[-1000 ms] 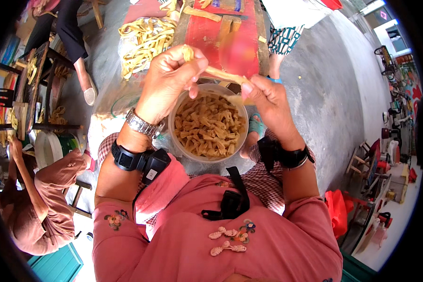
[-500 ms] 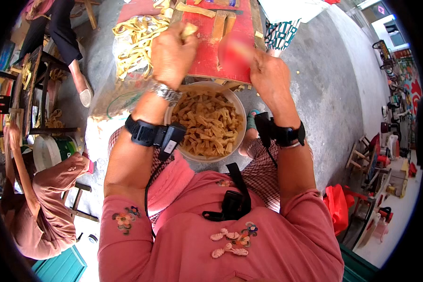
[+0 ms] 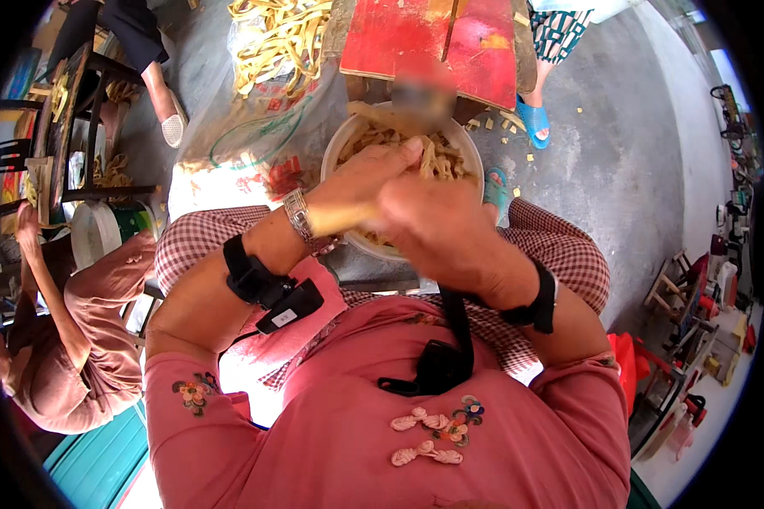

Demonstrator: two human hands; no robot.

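Note:
Over a white tub (image 3: pixel 477 161) of cut tan pieces (image 3: pixel 446 161), my two hands come close together and overlap. My left hand (image 3: pixel 369 174) reaches across the tub's near left side, with one fingertip showing above the pieces. The rest of its fingers are behind my right hand (image 3: pixel 433 220), so its grip is hidden. My right hand is smeared by motion but looks closed. A long pale yellow-tan piece (image 3: pixel 339 219) juts from it toward my left wrist; its exact kind is blurred.
Beyond the tub stands a red board (image 3: pixel 390 42) with a blurred patch at its front edge. Long yellow strips (image 3: pixel 280 42) lie on plastic sheeting (image 3: pixel 229 127) at the left. A person (image 3: pixel 93 322) sits at left; another's sandalled foot (image 3: pixel 533 123) is beyond the board.
Both hands have come down from the red board to the tub and closed in on each other. The view has shifted, so the board now sits farther up and right.

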